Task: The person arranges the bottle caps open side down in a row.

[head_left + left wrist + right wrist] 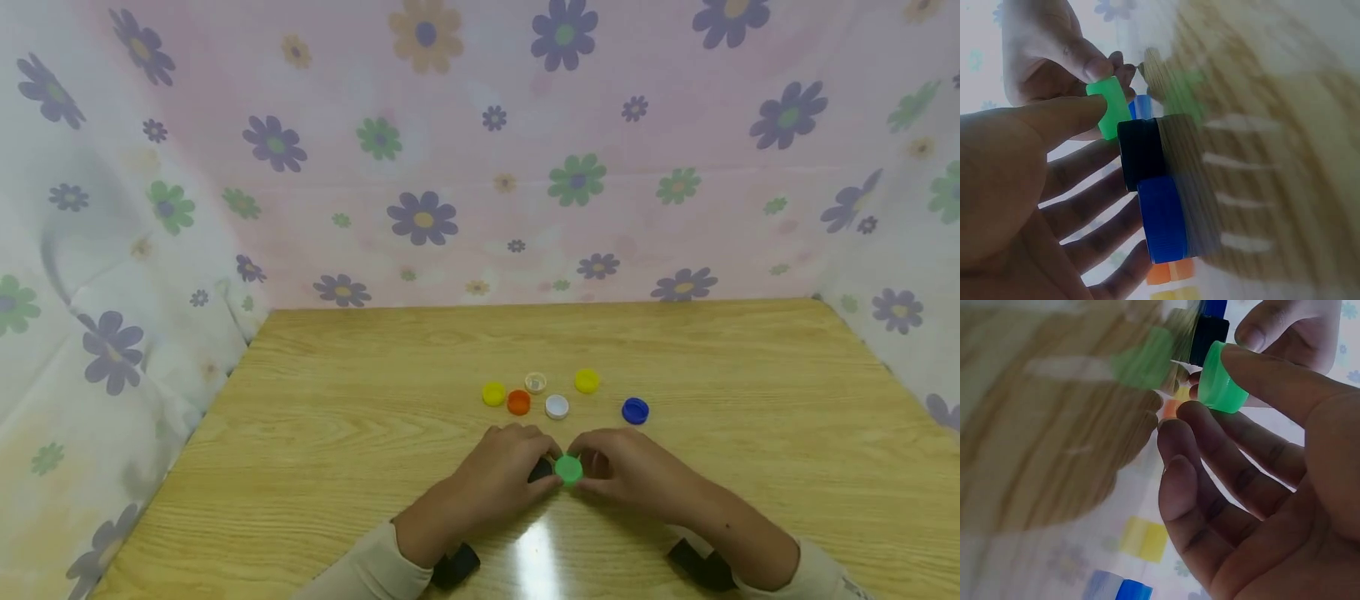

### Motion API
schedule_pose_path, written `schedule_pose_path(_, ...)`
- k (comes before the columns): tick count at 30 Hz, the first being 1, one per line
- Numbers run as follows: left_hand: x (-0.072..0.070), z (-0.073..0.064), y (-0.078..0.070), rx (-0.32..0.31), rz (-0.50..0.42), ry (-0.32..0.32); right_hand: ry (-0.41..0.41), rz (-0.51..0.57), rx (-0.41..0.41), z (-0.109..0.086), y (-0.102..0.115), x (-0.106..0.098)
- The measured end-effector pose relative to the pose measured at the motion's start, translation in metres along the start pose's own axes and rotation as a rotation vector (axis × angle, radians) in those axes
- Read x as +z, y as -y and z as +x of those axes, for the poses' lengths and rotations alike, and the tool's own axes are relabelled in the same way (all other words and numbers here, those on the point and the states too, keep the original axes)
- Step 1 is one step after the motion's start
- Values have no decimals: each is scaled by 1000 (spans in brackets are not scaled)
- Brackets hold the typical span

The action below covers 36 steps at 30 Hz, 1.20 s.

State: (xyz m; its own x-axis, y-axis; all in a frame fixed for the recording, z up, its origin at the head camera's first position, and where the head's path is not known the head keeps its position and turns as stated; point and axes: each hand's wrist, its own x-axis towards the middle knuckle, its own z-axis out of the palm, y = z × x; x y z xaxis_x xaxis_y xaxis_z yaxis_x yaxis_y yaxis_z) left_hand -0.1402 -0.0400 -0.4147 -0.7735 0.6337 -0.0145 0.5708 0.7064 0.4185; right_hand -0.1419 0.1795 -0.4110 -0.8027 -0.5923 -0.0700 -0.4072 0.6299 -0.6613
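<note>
Between the fingertips of both hands is a green bottle cap [568, 469], held slightly above the table. My left hand [506, 471] pinches its left side with thumb and index finger; my right hand [637, 468] pinches the right side the same way. A black cap [1141, 155] stands on the table by the left fingers, partly covered in the head view. Beside it, seen in the left wrist view, is a ribbed blue cap [1163, 219], which the left hand hides from the head camera.
Farther back on the wooden table [360, 367] lie two yellow caps [493, 393] [587, 381], an orange cap [519, 402], a clear cap [535, 382], a white cap [557, 407] and another blue cap [635, 411]. Flowered cloth [480, 167] hangs behind and at both sides.
</note>
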Motion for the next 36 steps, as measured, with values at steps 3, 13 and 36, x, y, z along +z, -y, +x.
schedule_pose_path(3, 1, -1, -1, 2, 17, 13, 10, 5, 11, 0, -1, 2)
schedule_pose_path(13, 1, -4, -2, 18, 50, 10, -16, -7, 23, -1, -3, 6)
schedule_pose_path(36, -2, -4, -1, 35, 44, -1, 24, -10, 21, -1, -4, 6)
